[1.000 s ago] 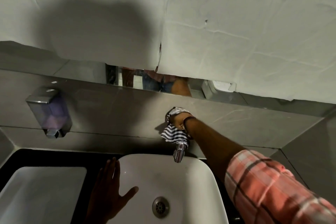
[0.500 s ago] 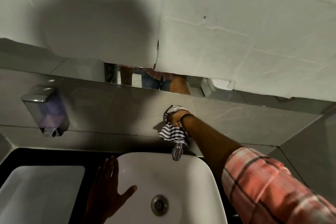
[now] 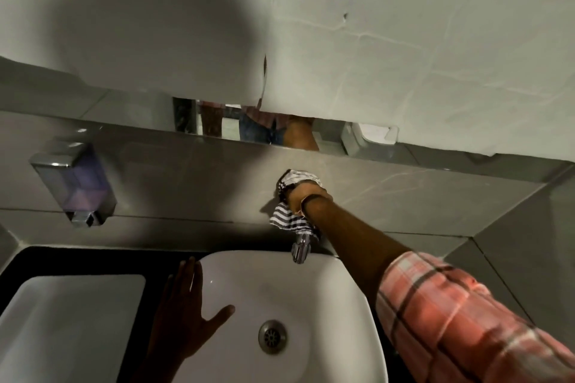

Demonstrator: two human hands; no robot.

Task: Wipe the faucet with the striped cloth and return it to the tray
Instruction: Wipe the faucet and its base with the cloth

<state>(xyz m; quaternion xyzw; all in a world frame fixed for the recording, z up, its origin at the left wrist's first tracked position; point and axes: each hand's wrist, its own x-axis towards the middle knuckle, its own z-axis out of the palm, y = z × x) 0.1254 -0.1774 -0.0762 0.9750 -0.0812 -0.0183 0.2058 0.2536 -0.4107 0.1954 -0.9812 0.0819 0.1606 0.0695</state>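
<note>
A: Head view. Right hand [image 3: 306, 196] is closed around the striped cloth [image 3: 291, 221], bunched over the upper part of the faucet [image 3: 301, 250]. Cloth folds hang below the fist; only the chrome spout end shows under them.

B: Left hand [image 3: 186, 317]?

A: Fingers spread, palm flat on the near-left rim of the white basin [image 3: 326, 283]. Holding nothing; reads as a brace.

B: Which step is this?

A: Judged mid-wipe. Spout tip looks uncovered, so the base gets the contact for now.

B: How should it be done well?

A: Keep the cloth wrapped right round the body, slide down toward the tip, twist slightly to reach the underside. Gather the loose tail so it doesn't drag in the basin.

B: What's beyond the hands?

A: Left of the bracing hand, a shallow white rectangle [image 3: 71, 320]; possibly the tray, cannot confirm. Further left on the wall, a soap dispenser [image 3: 74, 180]. Drain [image 3: 273, 336] is just right of the left thumb.
</note>
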